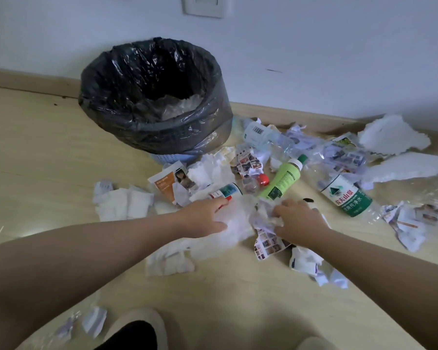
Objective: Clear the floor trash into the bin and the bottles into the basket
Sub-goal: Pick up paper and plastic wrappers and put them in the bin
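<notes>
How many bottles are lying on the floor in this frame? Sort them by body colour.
Green bottle: 1
Clear bottles: 3 (one with a barcode label, one with a green label, one with a red cap)
Blue-labelled bottle by the left hand, body colour hidden: 1
Total: 5

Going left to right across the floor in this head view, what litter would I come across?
Folded white tissues → orange leaflet → lime-green bottle → green-labelled water bottle → torn printed paper.
</notes>
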Motion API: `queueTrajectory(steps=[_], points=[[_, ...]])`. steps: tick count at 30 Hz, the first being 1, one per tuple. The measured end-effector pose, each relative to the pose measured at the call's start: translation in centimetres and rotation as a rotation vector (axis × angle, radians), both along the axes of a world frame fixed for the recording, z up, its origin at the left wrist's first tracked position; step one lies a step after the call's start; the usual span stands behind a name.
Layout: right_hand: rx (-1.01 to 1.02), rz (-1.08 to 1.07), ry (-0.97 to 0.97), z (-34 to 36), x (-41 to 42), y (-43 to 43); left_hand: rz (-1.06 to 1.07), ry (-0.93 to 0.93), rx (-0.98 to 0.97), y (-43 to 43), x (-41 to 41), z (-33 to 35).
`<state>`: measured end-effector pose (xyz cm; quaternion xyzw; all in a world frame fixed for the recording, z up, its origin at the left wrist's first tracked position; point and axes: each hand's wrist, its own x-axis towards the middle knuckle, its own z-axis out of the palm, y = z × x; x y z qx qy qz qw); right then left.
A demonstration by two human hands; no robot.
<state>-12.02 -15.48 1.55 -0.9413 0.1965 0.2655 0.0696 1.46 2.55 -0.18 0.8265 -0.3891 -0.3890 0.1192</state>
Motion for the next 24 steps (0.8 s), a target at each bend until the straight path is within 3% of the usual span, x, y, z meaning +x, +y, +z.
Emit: queueTrajectory(steps=[3,6,11,15,17,21,24], points=[[-0.003,-0.079,-0.008,0.9,-0.4,0.3,0.059,0.036,-0.074,0.7,-0.1,0.5],[-0.033,-0.025,-0.142,1.8,0.4,1.5,0.095,-0.068,-0.179,2.8,-0.6,0.3],[-0.081,0.419,-0.533,0.4,1.0,4.6,0.182,-0.322,-0.220,8.6,-1.2,-2.3],[0.011,0.704,-0.467,-3.1,-0.2,8.8,0.199,-0.490,-0.335,13.5,-2.1,-4.5],[0.063,0.714,-0.407,-4.7,-0.5,11.2,0.277,-0.546,-0.315,15.7,-3.0,-5.7],[0.151,0.598,-0.327,-7.1,-0.7,15.1,0.568,-0.721,-0.122,19.4,-5.1,-6.6],[0.145,0.570,-0.272,-7.8,-0.8,16.7,0.771,-0.741,0.068,21.8,-5.9,-6.5]])
